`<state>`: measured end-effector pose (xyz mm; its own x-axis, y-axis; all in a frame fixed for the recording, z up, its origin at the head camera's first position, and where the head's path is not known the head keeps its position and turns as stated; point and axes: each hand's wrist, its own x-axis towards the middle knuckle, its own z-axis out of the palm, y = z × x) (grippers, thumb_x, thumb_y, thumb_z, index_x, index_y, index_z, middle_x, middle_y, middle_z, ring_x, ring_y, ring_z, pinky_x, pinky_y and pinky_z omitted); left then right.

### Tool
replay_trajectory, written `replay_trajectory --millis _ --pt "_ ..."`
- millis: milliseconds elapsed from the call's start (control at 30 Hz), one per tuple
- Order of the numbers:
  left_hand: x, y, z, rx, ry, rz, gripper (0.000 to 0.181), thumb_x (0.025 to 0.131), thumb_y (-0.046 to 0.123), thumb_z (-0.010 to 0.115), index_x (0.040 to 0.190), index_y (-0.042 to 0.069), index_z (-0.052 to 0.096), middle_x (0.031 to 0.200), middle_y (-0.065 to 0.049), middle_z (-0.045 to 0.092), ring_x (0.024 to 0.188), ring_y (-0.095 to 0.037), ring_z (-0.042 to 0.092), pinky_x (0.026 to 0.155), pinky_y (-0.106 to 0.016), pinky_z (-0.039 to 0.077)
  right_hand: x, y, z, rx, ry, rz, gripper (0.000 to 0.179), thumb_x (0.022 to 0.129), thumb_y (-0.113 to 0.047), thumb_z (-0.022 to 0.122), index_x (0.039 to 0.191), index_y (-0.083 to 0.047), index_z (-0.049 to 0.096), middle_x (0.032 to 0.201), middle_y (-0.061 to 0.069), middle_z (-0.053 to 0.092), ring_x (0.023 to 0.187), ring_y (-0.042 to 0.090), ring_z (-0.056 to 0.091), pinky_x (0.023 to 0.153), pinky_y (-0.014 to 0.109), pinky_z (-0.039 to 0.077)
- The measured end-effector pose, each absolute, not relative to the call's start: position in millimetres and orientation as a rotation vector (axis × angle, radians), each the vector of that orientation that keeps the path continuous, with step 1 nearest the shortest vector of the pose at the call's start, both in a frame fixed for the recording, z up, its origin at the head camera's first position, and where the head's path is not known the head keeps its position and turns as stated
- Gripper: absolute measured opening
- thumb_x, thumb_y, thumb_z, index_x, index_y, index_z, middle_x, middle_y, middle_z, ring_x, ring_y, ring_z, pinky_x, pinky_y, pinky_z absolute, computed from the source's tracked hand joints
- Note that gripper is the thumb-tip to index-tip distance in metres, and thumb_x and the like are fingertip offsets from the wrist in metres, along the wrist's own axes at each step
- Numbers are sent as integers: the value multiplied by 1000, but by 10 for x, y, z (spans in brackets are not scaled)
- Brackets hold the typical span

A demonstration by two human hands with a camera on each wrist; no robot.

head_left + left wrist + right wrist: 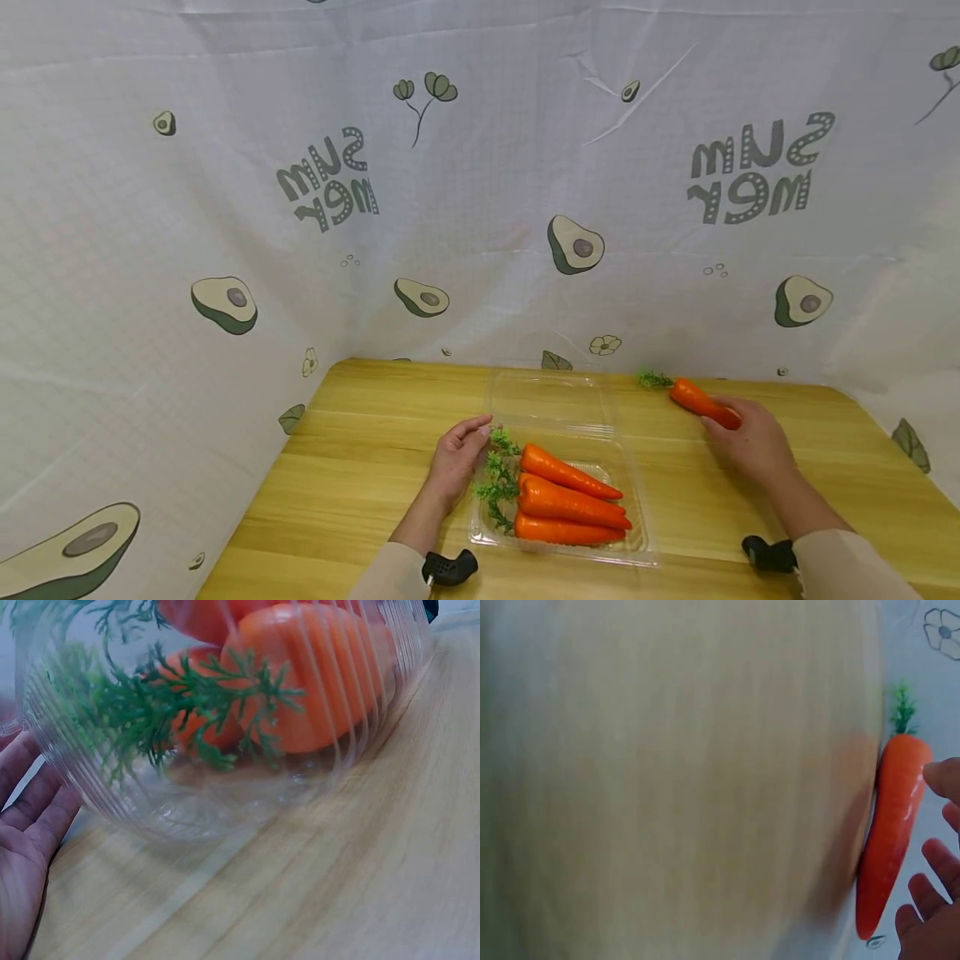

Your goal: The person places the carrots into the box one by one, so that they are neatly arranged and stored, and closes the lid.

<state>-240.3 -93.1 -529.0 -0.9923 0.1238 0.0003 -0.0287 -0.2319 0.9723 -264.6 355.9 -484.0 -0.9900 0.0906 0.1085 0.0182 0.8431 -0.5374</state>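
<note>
A wood-grained table (367, 433) backed by a pale fabric backdrop (480, 192), printed with avocados, flowers and mirrored lettering. Each wrist bears a black fitting, left (450, 568) and right (771, 554), just ahead of a light sleeve.

A clear plastic clamshell container (637, 508) rests near the front of the table; its lid (551, 396) lies folded back toward the backdrop. The base holds at least three orange carrots (573, 498), grouped side by side and partly overlapping, their feathery leaves (497, 477) gathered against the left wall. Their long axes run chiefly left to right, with the tapered tips toward the right wall, which stands between them and a loose carrot (699, 401).

The loose carrot lies well apart from the base, to the right of the lid and near the back of the table. Its long axis is oblique: the leafy crown (656, 380) points left and back, the tip right and forward, partly hidden by the right hand (753, 437). In the right wrist view the fingers are spread beside the carrot rather than curled round it; whether the thumb makes contact cannot be told. The left hand (453, 458) lies at the container's left wall, fingers loosely extended along its outer side.
</note>
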Motion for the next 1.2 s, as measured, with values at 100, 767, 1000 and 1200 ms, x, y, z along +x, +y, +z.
replay_trajectory --millis 100,767,1000,1200 --pt "-2406 -929 -5295 121 1876 2395 46 104 19 61 142 -5 54 125 -8 74 93 -3 66 87 -19 54 -2693 3659 -4895 -77 -2898 826 63 102 -35 61 143 11 46 142 44 40 125 61 38 100 77 35" --pt "-2418 -926 -5297 110 1867 2402 47 102 19 63 142 -6 54 106 7 75 90 -4 66 86 -18 54 -2757 3775 -4883 16 -2969 522 48 94 -12 67 129 16 52 125 44 55 104 57 56 92 69 46" --pt "-2412 -923 -5301 113 1878 2393 46 103 20 62 141 -5 55 108 7 75 92 -4 66 86 -19 54 -2736 3776 -4833 33 -2965 532 47 94 -13 67 128 16 52 123 44 56 101 56 57 90 68 47" --pt "-2416 -930 -5298 118 1891 2388 46 103 20 62 142 -5 55 108 7 76 90 -3 66 82 -19 53 -2727 3755 -4788 26 -2970 561 51 95 -14 68 132 17 49 125 43 55 98 52 57 88 68 48"
